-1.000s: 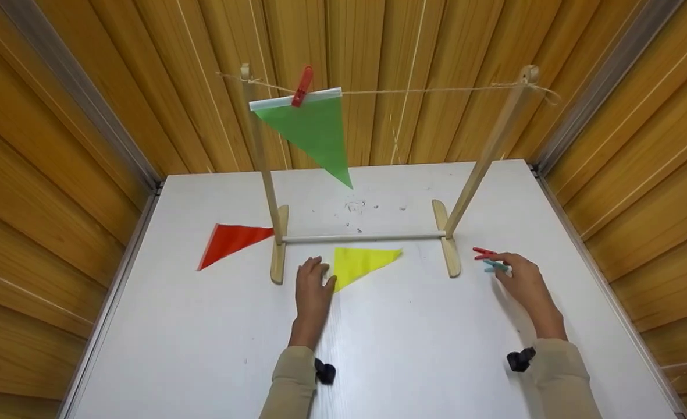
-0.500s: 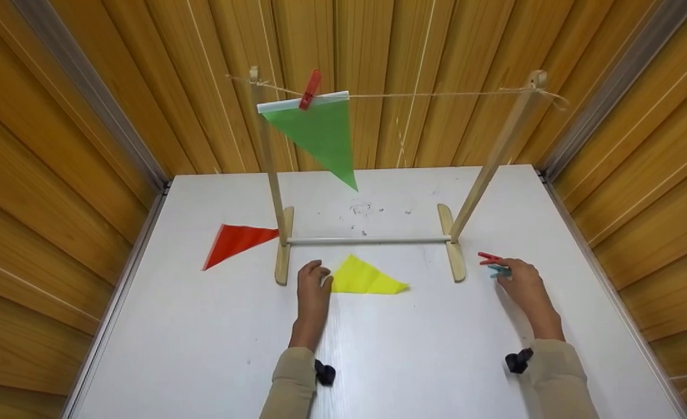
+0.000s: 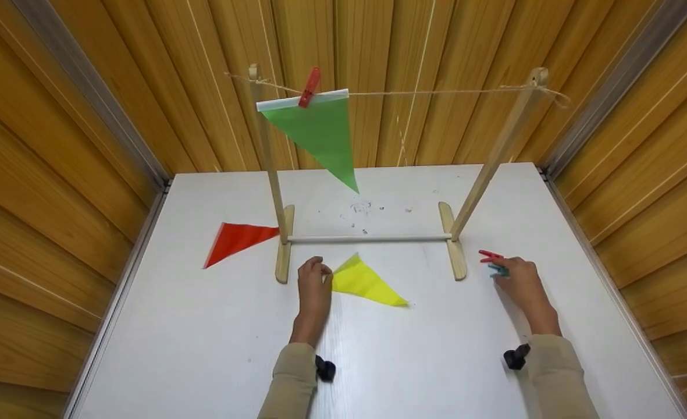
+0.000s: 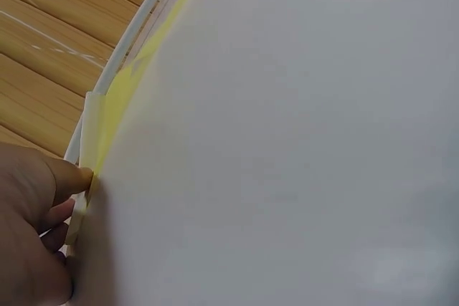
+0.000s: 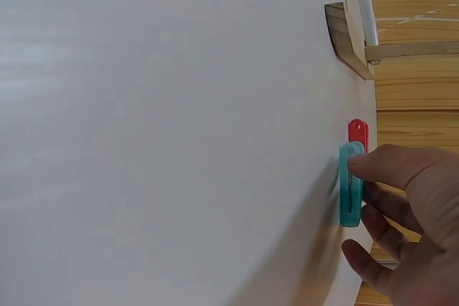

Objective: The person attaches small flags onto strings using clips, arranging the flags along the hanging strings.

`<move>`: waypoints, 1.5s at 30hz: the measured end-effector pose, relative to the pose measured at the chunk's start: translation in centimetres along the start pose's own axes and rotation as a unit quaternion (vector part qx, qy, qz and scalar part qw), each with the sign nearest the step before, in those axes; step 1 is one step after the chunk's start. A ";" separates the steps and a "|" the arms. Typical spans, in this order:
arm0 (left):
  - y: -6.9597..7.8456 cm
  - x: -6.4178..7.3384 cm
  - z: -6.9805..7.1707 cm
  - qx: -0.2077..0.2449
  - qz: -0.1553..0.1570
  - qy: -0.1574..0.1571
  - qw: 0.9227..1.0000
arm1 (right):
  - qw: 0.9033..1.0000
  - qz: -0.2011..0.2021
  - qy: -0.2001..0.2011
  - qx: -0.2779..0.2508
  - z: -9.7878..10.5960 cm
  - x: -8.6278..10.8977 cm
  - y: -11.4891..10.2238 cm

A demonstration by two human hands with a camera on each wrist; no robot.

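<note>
My left hand [image 3: 314, 288] pinches the edge of a yellow pennant [image 3: 366, 283] between thumb and fingers; the left wrist view has the thumb on the pennant's pale border [image 4: 87, 134]. At the right, my right hand [image 3: 520, 283] holds a teal clothespin [image 5: 351, 184], the thumb lying on its upper part. Just beyond it sits a red clothespin [image 3: 488, 256], partly covered by the teal one in the right wrist view. From a string [image 3: 424, 92] hangs a green pennant [image 3: 323, 134], clipped by another red clothespin [image 3: 309, 87].
A wooden stand with a left post [image 3: 269, 157], a right post [image 3: 497, 157] and a white crossbar [image 3: 369, 238] carries the string. Left of it, a red pennant [image 3: 235, 241] lies on the white table [image 3: 203, 326]. Wood-patterned walls [image 3: 58, 203] enclose the table.
The yellow pennant has swung round at my left hand, its tip turning towards me, with its edge now between the fingers. My right hand stays by the clothespins. The head view shifted slightly.
</note>
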State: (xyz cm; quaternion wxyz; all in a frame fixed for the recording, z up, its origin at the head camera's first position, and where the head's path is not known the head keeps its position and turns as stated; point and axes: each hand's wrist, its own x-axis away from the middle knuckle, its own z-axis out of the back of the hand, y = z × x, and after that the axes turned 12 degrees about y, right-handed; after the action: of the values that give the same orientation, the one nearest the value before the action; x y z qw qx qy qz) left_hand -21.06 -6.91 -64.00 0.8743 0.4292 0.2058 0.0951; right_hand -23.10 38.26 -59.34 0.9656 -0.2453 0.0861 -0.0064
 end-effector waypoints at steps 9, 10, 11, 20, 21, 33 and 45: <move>-0.1 -0.1 0.0 -0.017 0.023 -0.034 0.999 | 1.000 -0.011 -0.025 0.007 0.0 0.3 -0.3; -0.1 -0.1 0.1 -0.017 0.023 -0.036 0.999 | 1.000 -0.010 -0.025 0.007 0.0 0.4 -0.3; -0.2 -0.1 0.1 -0.017 0.025 -0.037 0.999 | 1.000 -0.007 -0.024 0.007 0.0 0.4 -0.4; -0.2 -0.4 0.6 0.011 0.005 -0.042 0.999 | 0.999 -0.020 -0.029 0.017 0.1 0.4 -0.6; -0.2 -0.4 0.7 0.019 0.007 -0.045 0.999 | 0.999 -0.022 -0.028 0.017 0.1 0.4 -0.6; -0.2 -0.2 1.1 0.066 0.018 -0.049 0.996 | 0.993 -0.101 -0.060 -0.016 0.2 0.1 -1.3; -0.2 -0.2 1.0 0.064 0.022 -0.053 0.996 | 0.989 -0.111 -0.095 -0.023 0.9 0.6 -1.2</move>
State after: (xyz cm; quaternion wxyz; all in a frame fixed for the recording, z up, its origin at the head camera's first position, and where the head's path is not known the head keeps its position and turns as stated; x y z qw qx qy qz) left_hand -20.79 -7.83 -63.51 0.8523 0.4931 0.1558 0.0782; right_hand -22.37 37.57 -58.08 0.9569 -0.2747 -0.0340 -0.0884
